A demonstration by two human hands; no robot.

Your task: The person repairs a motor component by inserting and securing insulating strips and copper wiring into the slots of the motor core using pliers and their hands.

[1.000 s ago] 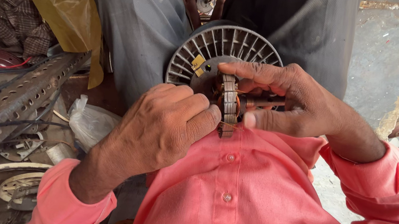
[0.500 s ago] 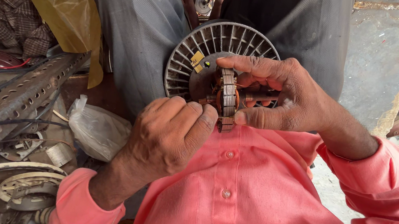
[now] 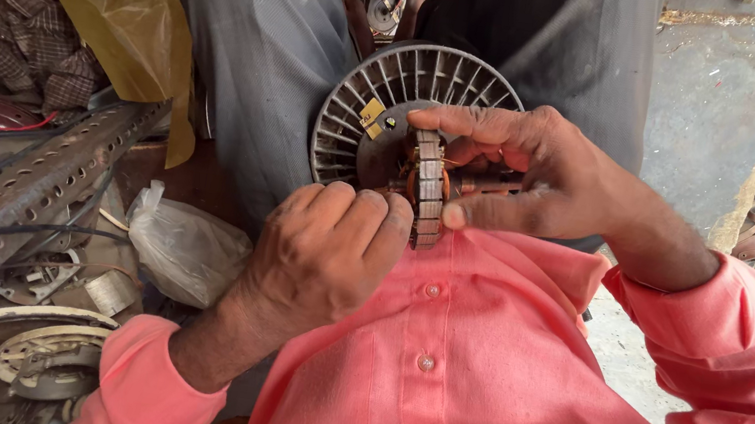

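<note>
R hand (image 3: 543,172) fingers curled tight round motor stator (image 3: 425,187) held at chest, just in front of finned fan housing (image 3: 384,103), L hand (image 3: 327,249) fingers bent, pinching stator's lower-left edge, plastic bag (image 3: 183,248) lying nearby at left.

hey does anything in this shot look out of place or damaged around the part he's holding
Nothing on the motor part itself looks broken; both hands, left hand and right hand, hold it against the finned round housing. The surroundings are untidy: a perforated metal bar lies askew over loose wires and a crumpled plastic bag.
</note>
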